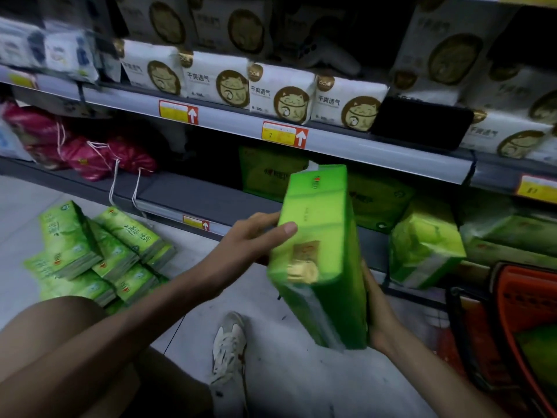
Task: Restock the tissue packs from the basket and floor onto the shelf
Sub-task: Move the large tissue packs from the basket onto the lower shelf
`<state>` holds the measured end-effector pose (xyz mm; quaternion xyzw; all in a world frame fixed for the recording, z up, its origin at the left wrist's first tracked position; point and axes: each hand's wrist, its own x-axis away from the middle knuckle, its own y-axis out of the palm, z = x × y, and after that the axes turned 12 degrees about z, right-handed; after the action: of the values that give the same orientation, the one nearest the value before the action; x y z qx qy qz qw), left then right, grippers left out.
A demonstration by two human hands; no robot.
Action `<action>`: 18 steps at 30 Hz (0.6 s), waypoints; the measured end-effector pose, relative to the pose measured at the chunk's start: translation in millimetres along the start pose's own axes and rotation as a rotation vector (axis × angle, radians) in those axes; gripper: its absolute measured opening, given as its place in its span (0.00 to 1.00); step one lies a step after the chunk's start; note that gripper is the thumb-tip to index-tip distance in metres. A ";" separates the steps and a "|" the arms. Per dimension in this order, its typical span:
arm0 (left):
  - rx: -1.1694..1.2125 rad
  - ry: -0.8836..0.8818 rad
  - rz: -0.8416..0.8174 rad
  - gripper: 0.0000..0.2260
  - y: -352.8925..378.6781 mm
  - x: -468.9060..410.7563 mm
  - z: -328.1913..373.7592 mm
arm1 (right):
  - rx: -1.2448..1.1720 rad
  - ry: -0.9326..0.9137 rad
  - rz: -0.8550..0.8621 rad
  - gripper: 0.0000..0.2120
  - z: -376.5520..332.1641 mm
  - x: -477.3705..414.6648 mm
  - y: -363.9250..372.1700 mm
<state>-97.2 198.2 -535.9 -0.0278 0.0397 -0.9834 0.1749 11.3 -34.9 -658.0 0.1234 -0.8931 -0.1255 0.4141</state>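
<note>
Shop shelf (208,200) behind, green tissue pack (319,230), left hand (250,236) gripping its side, right hand (379,312) clasping base

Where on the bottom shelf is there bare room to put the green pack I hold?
Bare shelf lies between the pink drawstring bags and the upright green packs; the held pack may fit there. Right of it, stacked green packs crowd the shelf up to the orange basket.

The tall green tissue pack (319,251) wears glossy plastic film. The grey shelf edge (361,146) looks like smooth plastic, and the pale tiled floor (286,357) is matt and scuffed.
</note>
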 end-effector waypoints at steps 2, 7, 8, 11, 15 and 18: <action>-0.036 -0.055 0.031 0.14 -12.5 -4.8 -2.2 | -0.021 -0.021 0.048 0.27 -4.9 -5.8 2.5; -0.232 -0.223 0.018 0.33 -49.8 -26.1 -23.5 | 0.037 -0.082 0.041 0.21 -15.9 -19.7 16.6; -0.262 -0.249 0.004 0.33 -56.6 -30.3 -26.7 | 0.057 -0.100 0.059 0.19 -18.0 -24.1 19.5; -0.309 -0.324 -0.077 0.27 -80.9 -44.4 -35.3 | 0.077 -0.174 0.091 0.16 -25.4 -33.1 30.5; -0.298 -0.368 -0.100 0.22 -113.2 -63.8 -49.9 | 0.169 -0.264 0.104 0.15 -29.9 -54.5 39.1; -0.319 -0.391 -0.117 0.16 -131.3 -83.9 -69.5 | 0.289 -0.336 0.061 0.21 -30.3 -75.1 47.9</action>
<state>-68.2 354.8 -596.9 -0.2468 0.1583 -0.9490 0.1156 76.1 30.8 -676.7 0.1315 -0.9616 -0.0024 0.2410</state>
